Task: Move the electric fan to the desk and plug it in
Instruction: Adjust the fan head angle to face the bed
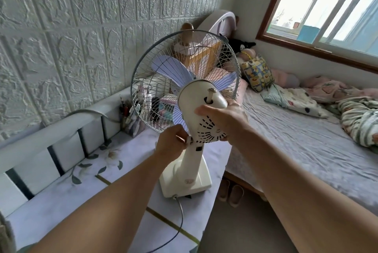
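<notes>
The cream plastic electric fan with lilac blades (196, 113) already stands on the floral-covered desk (86, 187), left hand (173, 142) pinching its neck, right hand (223, 117) cupping the motor housing, and its grey cord (180, 222) apparently not yet plugged in.

Cream fan (192, 162) with pale lilac blades (171, 70); desk (67, 195) cover white with flower print and gold lines; grey bedsheet (296, 140).
</notes>
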Demonstrator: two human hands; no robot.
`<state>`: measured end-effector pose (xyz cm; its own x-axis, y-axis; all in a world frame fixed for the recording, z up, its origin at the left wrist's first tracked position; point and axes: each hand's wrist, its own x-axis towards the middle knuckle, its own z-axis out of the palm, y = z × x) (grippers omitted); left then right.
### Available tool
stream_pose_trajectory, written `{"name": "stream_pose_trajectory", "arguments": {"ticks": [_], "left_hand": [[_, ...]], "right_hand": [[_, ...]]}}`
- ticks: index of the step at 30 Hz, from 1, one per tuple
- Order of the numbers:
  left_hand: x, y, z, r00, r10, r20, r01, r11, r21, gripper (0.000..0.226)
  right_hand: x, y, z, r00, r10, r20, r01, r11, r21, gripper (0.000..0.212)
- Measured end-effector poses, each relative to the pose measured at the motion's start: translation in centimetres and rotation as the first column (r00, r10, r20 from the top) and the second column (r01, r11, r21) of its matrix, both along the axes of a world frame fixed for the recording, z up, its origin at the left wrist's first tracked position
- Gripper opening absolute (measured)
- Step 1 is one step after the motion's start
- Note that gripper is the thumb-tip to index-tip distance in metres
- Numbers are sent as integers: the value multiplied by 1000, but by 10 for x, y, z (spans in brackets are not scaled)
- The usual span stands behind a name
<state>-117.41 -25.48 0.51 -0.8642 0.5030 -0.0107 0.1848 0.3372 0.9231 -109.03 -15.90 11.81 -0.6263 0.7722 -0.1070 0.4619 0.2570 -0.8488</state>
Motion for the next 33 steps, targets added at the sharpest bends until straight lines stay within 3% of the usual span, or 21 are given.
{"name": "stream_pose_trajectory", "arguments": {"ticks": [2, 4, 5, 8, 10, 13, 14, 16, 19, 21, 23, 24, 26, 27, 29, 31, 33], "left_hand": [[-4, -5, -1, 979, 12, 205, -35, 994, 107, 18], [-6, -8, 0, 870, -3, 494, -97, 979, 177, 11], [-5, -8, -1, 815, -12, 580, -103, 981, 167, 20], [-4, -5, 1, 735, -79, 674, -92, 973, 214, 25], [-5, -2, 0, 805, -107, 584, -42, 971, 237, 16], [-6, 4, -2, 993, -4, 120, -4, 998, 65, 33], [-4, 5, -1, 1000, 21, -21, -20, 999, 26, 37], [1, 6, 0, 997, 18, -78, -17, 1000, 20, 39], [-2, 5, 1, 979, 50, 198, -68, 994, 84, 19], [-3, 2, 3, 848, 15, 529, -110, 983, 148, 4], [-3, 0, 2, 717, -65, 694, -79, 982, 173, 18], [-3, 0, 0, 708, -94, 700, -70, 977, 202, 19], [-1, 2, -1, 751, -132, 647, -48, 966, 253, 16], [-2, 2, -3, 819, -119, 561, -18, 972, 234, 16], [-6, 5, -10, 971, -41, 237, 23, 997, 80, 23], [-6, 6, -13, 998, 1, -66, -1, 1000, 5, 33], [-5, 5, -16, 989, 13, -148, -9, 1000, 27, 33]], "right_hand": [[0, 2, 0, 1000, -2, -3, 2, 1000, -5, 75], [0, 2, -1, 1000, -1, -2, 1, 1000, -6, 75], [0, 2, -2, 1000, -1, -4, 1, 1000, -5, 75], [-1, 2, -1, 1000, -2, -22, 2, 1000, -10, 76], [-1, 2, -2, 1000, -3, -17, 3, 1000, -13, 75], [-1, 1, -2, 1000, 1, -12, -1, 1000, -3, 77], [-2, 1, -2, 1000, 1, -14, -1, 1000, -4, 78], [-1, 1, -1, 1000, 1, -19, -2, 1000, -13, 75], [1, 3, -1, 1000, 5, -20, -5, 1000, -20, 73], [1, 3, -1, 1000, 4, -18, -4, 1000, -15, 74], [1, 2, -1, 1000, -2, -12, 2, 1000, -10, 75], [1, 2, -1, 1000, -5, -8, 4, 1000, -5, 75], [1, 3, -2, 1000, -5, -8, 5, 1000, 1, 76], [1, 2, -2, 1000, -4, -9, 4, 1000, 3, 77], [0, 2, -3, 1000, -4, -11, 4, 1000, 4, 78], [0, 2, -3, 1000, -1, -16, 1, 1000, 7, 78], [1, 2, -3, 1000, -3, -19, 3, 1000, 2, 79]]}}
